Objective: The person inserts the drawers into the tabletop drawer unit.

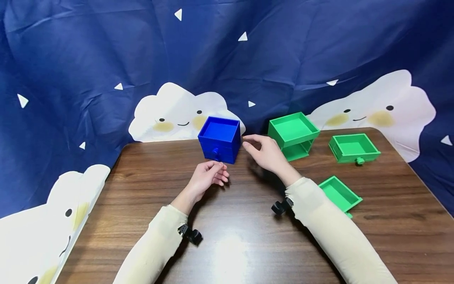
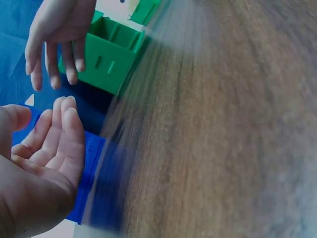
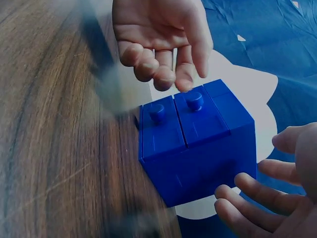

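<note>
A blue box with two small knobbed drawers [image 3: 198, 168] stands at the table's back edge, its drawers pushed in and its top a shallow open tray [image 1: 221, 130]. Just in front of its knobs is my left hand [image 1: 209, 175], fingers loosely bent and holding nothing. My right hand [image 1: 266, 152] hovers beside the box's right side, thumb and fingers apart with nothing between them. Behind that hand stands a green box frame [image 1: 294, 128], its drawer space hollow. Two green drawers lie out of it: one [image 1: 354, 148] to its right, the other [image 1: 338, 193] nearer, partly behind my right sleeve.
The brown wooden table [image 1: 159, 169] runs back to a dark blue cloth [image 1: 227, 51] printed with white clouds and triangles. Each wrist carries a small black camera mount, one [image 1: 191, 234] on the left and one [image 1: 281, 206] on the right.
</note>
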A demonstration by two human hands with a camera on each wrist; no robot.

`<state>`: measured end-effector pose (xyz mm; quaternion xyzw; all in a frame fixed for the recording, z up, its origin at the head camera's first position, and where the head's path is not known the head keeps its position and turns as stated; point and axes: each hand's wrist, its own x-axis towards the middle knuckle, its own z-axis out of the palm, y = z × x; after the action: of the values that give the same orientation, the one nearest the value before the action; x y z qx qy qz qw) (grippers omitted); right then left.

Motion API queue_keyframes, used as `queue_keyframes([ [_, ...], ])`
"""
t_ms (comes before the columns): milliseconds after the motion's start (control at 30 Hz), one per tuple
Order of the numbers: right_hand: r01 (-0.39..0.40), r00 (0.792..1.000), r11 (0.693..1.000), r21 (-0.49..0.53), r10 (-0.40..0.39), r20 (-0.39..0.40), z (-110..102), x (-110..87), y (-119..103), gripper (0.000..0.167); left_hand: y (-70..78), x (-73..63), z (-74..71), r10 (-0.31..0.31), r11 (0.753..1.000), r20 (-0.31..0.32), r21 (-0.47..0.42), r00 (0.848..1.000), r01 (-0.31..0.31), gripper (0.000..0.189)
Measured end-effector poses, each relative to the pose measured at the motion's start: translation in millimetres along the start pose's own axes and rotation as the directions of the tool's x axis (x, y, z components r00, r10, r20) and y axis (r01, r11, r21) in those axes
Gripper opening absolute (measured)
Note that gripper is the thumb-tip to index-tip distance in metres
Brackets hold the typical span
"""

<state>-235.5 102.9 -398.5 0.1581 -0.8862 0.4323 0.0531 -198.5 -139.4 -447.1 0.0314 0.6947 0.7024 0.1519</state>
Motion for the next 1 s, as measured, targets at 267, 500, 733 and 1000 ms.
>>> queue_keyframes([
  [267, -0.005, 1.000, 1.000, 0.004, 0.005, -0.002, -12.4, -11.7, -2.6, 0.032, 2.7, -1.0, 4.4, 0.005, 1.000, 0.027, 0.028, 1.000, -0.006, 0.035],
  [500, 0.008, 1.000, 1.000, 0.000, -0.008, -0.016, -19.4, -20.9, -7.1, 0.026, 4.8, -0.9, 12.0, 0.021, 0.996, 0.041, 0.086, 0.999, -0.024, 0.033],
  [733, 0.012, 1.000, 1.000, -0.016, -0.012, -0.022, -28.9, -29.9, -8.9, 0.026, 8.5, 1.9, 19.0, 0.036, 0.991, 0.046, 0.130, 0.998, -0.042, 0.032],
  [1000, 0.013, 0.999, 0.999, -0.045, -0.015, -0.041, -39.6, -38.4, -5.7, 0.026, 13.9, 6.8, 29.1, 0.079, 0.986, 0.075, 0.144, 0.994, -0.089, 0.031],
])
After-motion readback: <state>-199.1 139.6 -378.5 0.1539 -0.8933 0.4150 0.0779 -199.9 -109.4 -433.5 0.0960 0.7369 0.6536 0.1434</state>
